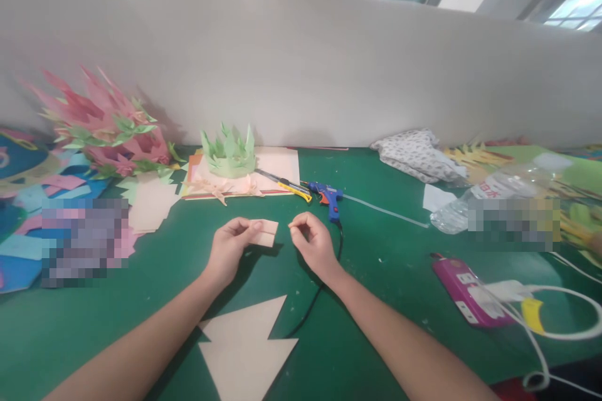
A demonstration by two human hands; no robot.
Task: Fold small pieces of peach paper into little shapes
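Note:
My left hand (229, 244) pinches a small pale pink piece of paper (266, 233) between thumb and fingers; a line, perhaps a crease, crosses it. My right hand (314, 241) is closed in a pinch just right of the paper, apart from it. Whatever those fingertips hold, if anything, is too small to make out. Below both hands lies a zigzag-edged pale paper cutout (247, 351). Beyond my right hand a blue hot glue gun (328, 195) rests on the table, beside a yellow utility knife (295, 189).
A green paper crown (229, 153) stands on stacked pale sheets (277, 166). Pink paper crowns (125, 131) are piled at the left. On the right are a plastic bottle (498, 191), a purple power strip (463, 288) and white cables. A grey partition (301, 69) rises behind the green table (376, 282).

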